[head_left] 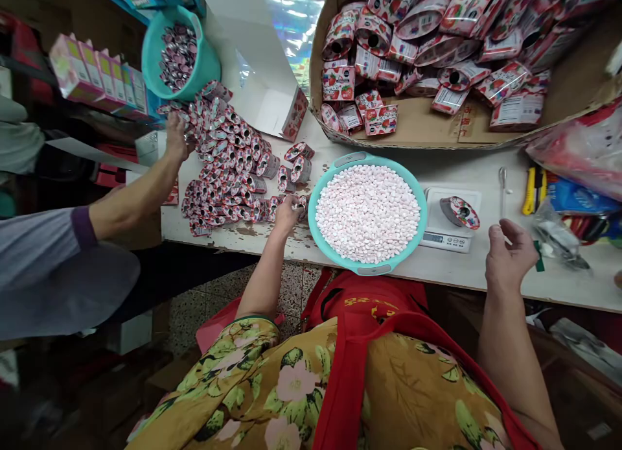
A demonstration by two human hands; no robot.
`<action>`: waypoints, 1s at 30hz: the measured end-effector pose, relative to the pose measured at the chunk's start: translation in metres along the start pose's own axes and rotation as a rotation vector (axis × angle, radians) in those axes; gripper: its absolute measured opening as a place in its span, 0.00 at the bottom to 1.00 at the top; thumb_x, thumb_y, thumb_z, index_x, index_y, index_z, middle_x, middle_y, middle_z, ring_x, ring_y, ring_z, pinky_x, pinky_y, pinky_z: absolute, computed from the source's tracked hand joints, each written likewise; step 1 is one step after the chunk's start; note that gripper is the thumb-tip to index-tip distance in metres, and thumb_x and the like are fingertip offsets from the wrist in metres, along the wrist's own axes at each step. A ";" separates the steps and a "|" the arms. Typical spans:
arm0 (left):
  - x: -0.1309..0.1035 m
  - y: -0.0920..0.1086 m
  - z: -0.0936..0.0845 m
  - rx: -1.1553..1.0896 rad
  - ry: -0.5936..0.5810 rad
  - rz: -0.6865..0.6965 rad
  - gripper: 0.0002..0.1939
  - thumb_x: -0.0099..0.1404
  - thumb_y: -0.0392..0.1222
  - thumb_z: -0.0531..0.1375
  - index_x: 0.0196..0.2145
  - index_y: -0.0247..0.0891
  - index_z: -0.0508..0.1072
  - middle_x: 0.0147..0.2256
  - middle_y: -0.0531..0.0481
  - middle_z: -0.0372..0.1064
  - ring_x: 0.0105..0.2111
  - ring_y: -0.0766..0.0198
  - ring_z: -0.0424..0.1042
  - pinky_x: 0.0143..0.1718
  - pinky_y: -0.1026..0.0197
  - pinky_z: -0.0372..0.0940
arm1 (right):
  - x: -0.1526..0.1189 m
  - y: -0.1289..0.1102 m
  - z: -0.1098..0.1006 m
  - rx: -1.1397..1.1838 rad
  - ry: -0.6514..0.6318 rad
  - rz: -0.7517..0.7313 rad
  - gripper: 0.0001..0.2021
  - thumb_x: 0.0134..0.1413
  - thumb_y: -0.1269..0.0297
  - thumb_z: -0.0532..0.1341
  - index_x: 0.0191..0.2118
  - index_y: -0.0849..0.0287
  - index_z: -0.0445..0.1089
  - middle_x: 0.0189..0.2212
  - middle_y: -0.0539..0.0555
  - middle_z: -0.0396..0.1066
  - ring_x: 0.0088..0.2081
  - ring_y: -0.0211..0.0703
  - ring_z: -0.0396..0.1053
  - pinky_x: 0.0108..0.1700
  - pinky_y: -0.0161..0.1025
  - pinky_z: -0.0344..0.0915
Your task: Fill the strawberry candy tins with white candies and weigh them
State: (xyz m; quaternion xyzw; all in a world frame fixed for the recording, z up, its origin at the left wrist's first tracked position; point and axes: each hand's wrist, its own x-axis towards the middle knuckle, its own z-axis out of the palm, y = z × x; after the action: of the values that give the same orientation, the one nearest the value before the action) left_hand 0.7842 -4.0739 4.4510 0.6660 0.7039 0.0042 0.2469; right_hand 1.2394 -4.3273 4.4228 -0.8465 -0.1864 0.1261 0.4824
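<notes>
My left hand [286, 215] has its fingers closed on a small strawberry-print packet at the right end of the packet group, just left of the teal basin [424, 207] of small white tablets [368, 210]. My right hand [510, 250] is raised over the table edge, right of the scale, thumb and fingers curled but apart, nothing visible between them. On the white digital scale [447, 241] one packet [459, 213] lies tilted, its round opening showing. Many similar packets [228, 158] stand crowded on the left part of the table.
A cardboard box [418, 135] of packets stands behind the basin. At left, a co-worker's hand [177, 139] reaches the packets beside a teal bucket [214, 64] of caps. A yellow cutter [529, 190], a small spoon [503, 177] and plastic bags lie right.
</notes>
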 end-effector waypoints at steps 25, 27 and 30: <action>-0.002 0.001 0.001 0.060 0.013 -0.017 0.09 0.61 0.45 0.58 0.38 0.39 0.71 0.36 0.48 0.74 0.37 0.57 0.71 0.41 0.60 0.63 | 0.125 0.002 -0.011 -0.319 -0.060 -0.100 0.16 0.55 0.66 0.62 0.48 0.66 0.76 0.44 0.63 0.77 0.40 0.45 0.73 0.47 0.44 0.69; -0.002 -0.003 0.007 -0.005 0.028 -0.021 0.10 0.60 0.47 0.59 0.37 0.40 0.72 0.32 0.49 0.72 0.34 0.58 0.71 0.39 0.60 0.64 | 0.130 0.006 -0.012 -0.443 -0.069 -0.143 0.16 0.55 0.69 0.59 0.48 0.66 0.76 0.44 0.62 0.76 0.41 0.46 0.72 0.51 0.47 0.68; -0.003 -0.012 0.013 -0.058 0.036 -0.037 0.10 0.59 0.48 0.59 0.35 0.40 0.72 0.30 0.50 0.71 0.33 0.59 0.70 0.38 0.60 0.65 | 0.138 0.010 -0.010 -0.558 -0.074 -0.172 0.17 0.56 0.71 0.56 0.48 0.64 0.77 0.44 0.61 0.76 0.44 0.50 0.70 0.56 0.52 0.65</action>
State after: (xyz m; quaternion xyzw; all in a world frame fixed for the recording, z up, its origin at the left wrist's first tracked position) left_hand 0.7779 -4.0821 4.4362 0.6453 0.7199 0.0321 0.2536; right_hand 1.3690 -4.2794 4.4142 -0.9224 -0.3024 0.0593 0.2328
